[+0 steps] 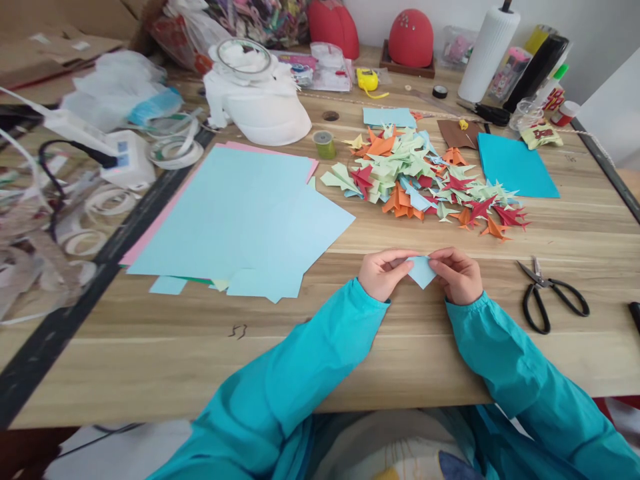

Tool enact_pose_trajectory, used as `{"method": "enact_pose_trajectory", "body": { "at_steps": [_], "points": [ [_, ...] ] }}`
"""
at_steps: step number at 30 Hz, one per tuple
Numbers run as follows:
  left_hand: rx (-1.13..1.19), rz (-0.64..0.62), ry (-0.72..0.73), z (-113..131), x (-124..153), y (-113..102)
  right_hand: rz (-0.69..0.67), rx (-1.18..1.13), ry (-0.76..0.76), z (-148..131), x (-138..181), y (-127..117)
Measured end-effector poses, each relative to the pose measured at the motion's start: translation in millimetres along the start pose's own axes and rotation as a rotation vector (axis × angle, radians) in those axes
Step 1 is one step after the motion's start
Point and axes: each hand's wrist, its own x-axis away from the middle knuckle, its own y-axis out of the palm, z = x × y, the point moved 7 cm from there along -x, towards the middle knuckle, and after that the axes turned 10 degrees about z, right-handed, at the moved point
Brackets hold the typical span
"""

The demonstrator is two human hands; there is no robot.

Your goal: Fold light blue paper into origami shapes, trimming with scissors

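Note:
My left hand [383, 272] and my right hand [457, 273] pinch a small light-blue folded paper [421, 271] between them, just above the wooden table [350, 347]. Each hand grips one side of the piece, whose point faces down toward me. Both arms wear teal sleeves. Beyond the hands lies a heap of folded paper shapes [425, 183] in green, orange, red and blue.
A stack of large light-blue and pink sheets [240, 220] lies left of my hands. Black scissors [550, 297] rest at the right. A teal sheet [515, 163], a paper towel roll [487, 53], a green thread spool [325, 143] and tape rolls [175, 150] stand farther off.

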Motion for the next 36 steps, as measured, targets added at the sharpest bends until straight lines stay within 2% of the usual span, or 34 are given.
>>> {"method": "enact_pose_trajectory", "body": {
  "at_steps": [4,6,15,19,22,27,32,36],
  "points": [
    [0.173,-0.123,-0.068,-2,5,10,0.019,-0.072,0.062,3,-2,-1],
    [0.199,-0.142,-0.079,-3,7,12,0.025,-0.1,0.087,4,-3,-1],
    [0.121,-0.05,-0.099,-5,3,7,-0.002,-0.119,0.123,3,-1,5],
    [0.087,0.023,-0.099,-4,0,3,-0.067,-0.106,0.138,3,1,8],
    [0.059,0.081,-0.086,-3,-2,-1,-0.135,-0.068,0.112,3,2,12],
    [0.093,0.103,-0.123,-9,-3,-3,-0.22,-0.042,0.069,3,4,16],
    [0.163,0.14,-0.21,-17,-4,-6,-0.242,-0.031,0.019,1,5,18],
    [0.136,0.141,-0.168,-13,-4,-6,-0.25,-0.003,-0.02,0,7,20]
  ]
}}
